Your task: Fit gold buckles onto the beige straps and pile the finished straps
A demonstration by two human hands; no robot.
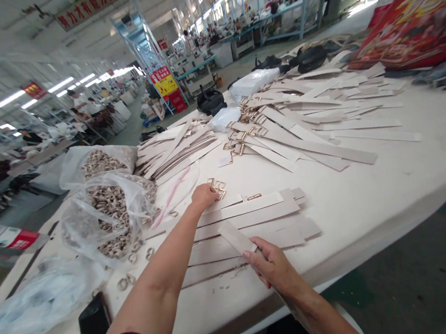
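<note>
My left hand (205, 196) reaches across the table, its fingers closed at a small heap of gold-coloured metal buckles (219, 185). Whether a buckle is between the fingertips is hidden. In my right hand (272, 263), a beige strap (235, 236) is pinched between thumb and fingers, its end pointing up and left. Beneath and beyond it lie several flat beige straps (249, 216), side by side. One loose buckle (254, 196) rests at their far edge.
Plastic bags of beige rings (111, 218) stand on the left, near a black phone (94, 326). Further back are piles of straps, some with buckles (243, 134). A large red bag (416, 18) occupies the far right. The white table (423, 175) ends along its front edge.
</note>
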